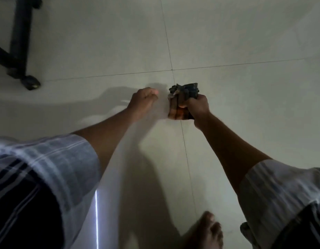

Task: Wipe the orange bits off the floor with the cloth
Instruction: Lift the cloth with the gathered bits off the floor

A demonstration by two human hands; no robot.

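While both arms reach out over it, the pale tiled floor (227,33) fills the whole view, dim and glossy, its thin grout lines crossing just beyond the hands. Up in the far left corner stands a black frame on castors (19,42), well clear of the action. Checked sleeves frame the near corners, and a bare foot (207,230) is planted at the bottom edge, close to the lengthwise grout line. Now the cloth (180,103): a bunched, dark wad with orange-brown patches, gripped tight in the right hand (198,106), fingers wrapped fully round it, right over the grout line. Just beside it, not touching, the left hand (143,99) is curled into a loose fist; whether it has anything in it, I cannot tell.
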